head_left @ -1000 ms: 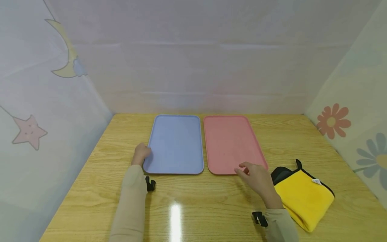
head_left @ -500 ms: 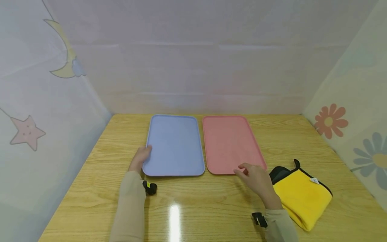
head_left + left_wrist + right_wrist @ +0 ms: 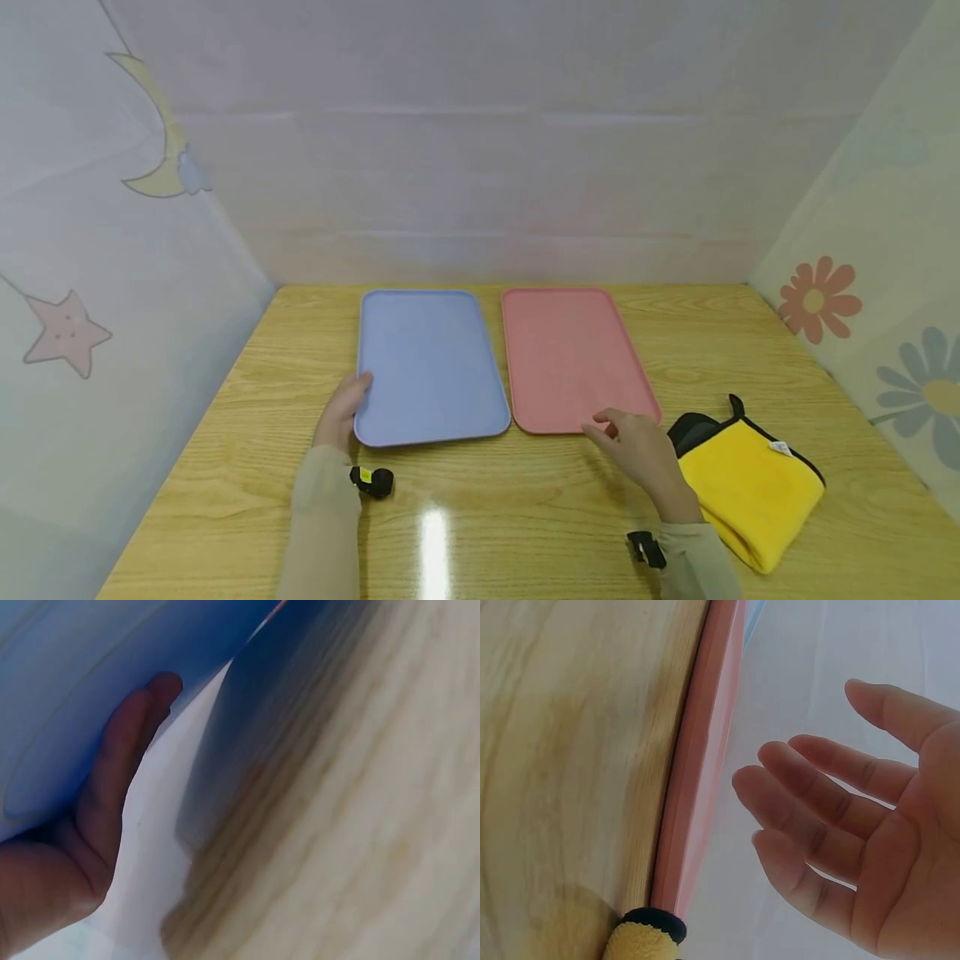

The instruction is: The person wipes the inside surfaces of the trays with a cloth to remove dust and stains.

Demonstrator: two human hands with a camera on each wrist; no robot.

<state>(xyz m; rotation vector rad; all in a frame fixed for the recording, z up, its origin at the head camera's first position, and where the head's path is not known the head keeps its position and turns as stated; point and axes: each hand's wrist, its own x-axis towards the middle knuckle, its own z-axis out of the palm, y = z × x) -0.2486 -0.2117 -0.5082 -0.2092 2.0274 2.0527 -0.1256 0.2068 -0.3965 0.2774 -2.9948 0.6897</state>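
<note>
My left hand [image 3: 343,410] grips the left edge of a light blue tray [image 3: 431,367], thumb on top. Its fingers [image 3: 124,742] lie along the tray's underside in the left wrist view. The tray is raised off the table there and slightly tilted, with a shadow beneath it. To its right a pink tray [image 3: 577,358] lies flat on the table. Near that tray's front right corner hovers my right hand [image 3: 637,450], its fingers loosely bent and holding nothing. In the right wrist view its palm [image 3: 922,862] shows beside the pink tray's rim.
A folded yellow cloth [image 3: 753,492] with black trim lies right of my right hand, a dark piece [image 3: 693,432] partly under it. The wooden table [image 3: 480,517] meets printed fabric walls at the back and both sides.
My left hand has pulled the blue tray slightly toward me and to the left, lifting and tilting it. The right hand has stayed nearly still.
</note>
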